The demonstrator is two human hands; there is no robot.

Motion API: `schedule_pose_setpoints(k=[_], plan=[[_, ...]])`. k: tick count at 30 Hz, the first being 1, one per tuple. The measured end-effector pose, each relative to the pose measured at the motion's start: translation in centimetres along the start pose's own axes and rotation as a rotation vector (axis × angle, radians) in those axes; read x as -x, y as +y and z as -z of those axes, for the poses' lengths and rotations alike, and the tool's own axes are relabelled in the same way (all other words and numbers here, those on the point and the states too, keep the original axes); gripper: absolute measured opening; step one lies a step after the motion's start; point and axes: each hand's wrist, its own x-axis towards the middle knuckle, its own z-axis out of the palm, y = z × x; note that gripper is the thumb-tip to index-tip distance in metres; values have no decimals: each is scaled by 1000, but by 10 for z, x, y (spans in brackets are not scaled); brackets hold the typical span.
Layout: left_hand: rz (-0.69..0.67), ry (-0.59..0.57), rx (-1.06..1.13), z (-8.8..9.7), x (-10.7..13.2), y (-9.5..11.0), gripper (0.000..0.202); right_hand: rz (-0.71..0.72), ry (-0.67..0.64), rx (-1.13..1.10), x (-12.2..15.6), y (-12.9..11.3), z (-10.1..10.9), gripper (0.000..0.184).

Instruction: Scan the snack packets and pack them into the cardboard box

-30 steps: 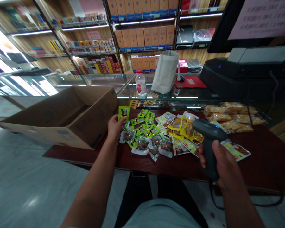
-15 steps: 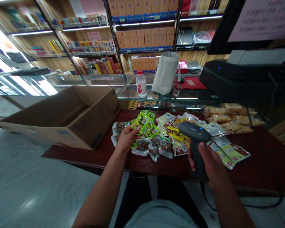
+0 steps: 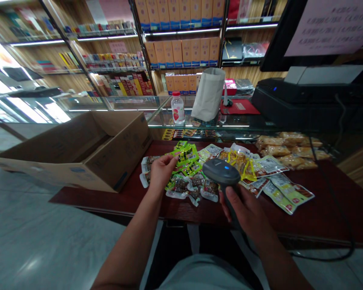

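Right hand (image 3: 248, 209), well right of the box (image 3: 78, 153), fingers clamped round the scanner (image 3: 222, 171). Nearer the box, left hand (image 3: 161, 173), fingers pinching a green packet (image 3: 184, 155) above the table (image 3: 320, 217). Probably best: hold packet flat, barcode facing scanner head.

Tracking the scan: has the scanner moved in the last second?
Yes. The scanner in the right hand has shifted left, toward the cardboard box.
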Motion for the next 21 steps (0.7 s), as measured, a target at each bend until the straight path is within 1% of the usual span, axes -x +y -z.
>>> schedule_pose_setpoints(k=[3,8,11,13,16,18,19,20,21], plan=[[2,11,-15,-3,1,5,32,-9,-31,21,-2,3,1,44],[7,2,-49,-4,1,13,23,13,-8,54,-3,7,2,43],[21,6,-43,-4,0,15,19,-1,4,56,-4,8,0,43],[25,6,-25,-5,1,13,19,-10,19,42,-4,6,-1,43],[12,-6,-16,-6,3,9,26,-8,40,33,-3,3,-3,42],[-17,-5,-54,-1,3,9,29,-6,50,38,-2,0,-4,42],[-50,15,-95,5,1,13,29,-6,49,39,-2,-1,-3,41],[-101,64,-150,14,-1,19,28,-5,50,41,-1,-2,-2,41],[-167,144,-218,26,-5,29,27,-7,54,44,0,-2,0,41]])
